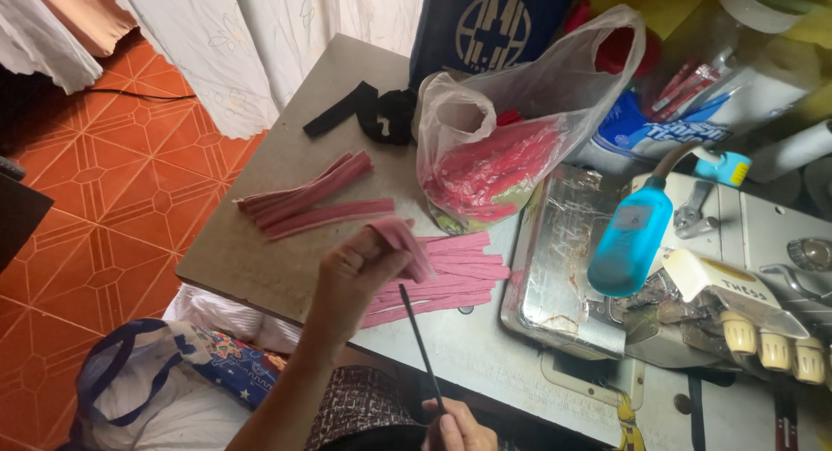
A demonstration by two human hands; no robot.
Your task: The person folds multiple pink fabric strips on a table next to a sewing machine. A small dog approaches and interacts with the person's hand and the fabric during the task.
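My left hand [354,278] is raised over the table edge, fingers closed on the end of a pink fabric strip [407,246] that folds over its fingertips. My right hand [458,429], at the bottom of the view, pinches a thin dark stick [421,343] that slants up toward the strip. Under the hands lies a loose pile of pink strips [451,278] on the grey table [260,252]. A second bundle of darker pink strips [312,200] lies to the left.
A clear plastic bag [511,139] full of red strips stands behind. Black fabric pieces [373,113] lie at the far edge. A blue spray bottle [633,239] and a sewing machine [737,304] sit at right. A bag [156,373] rests on the orange tiled floor.
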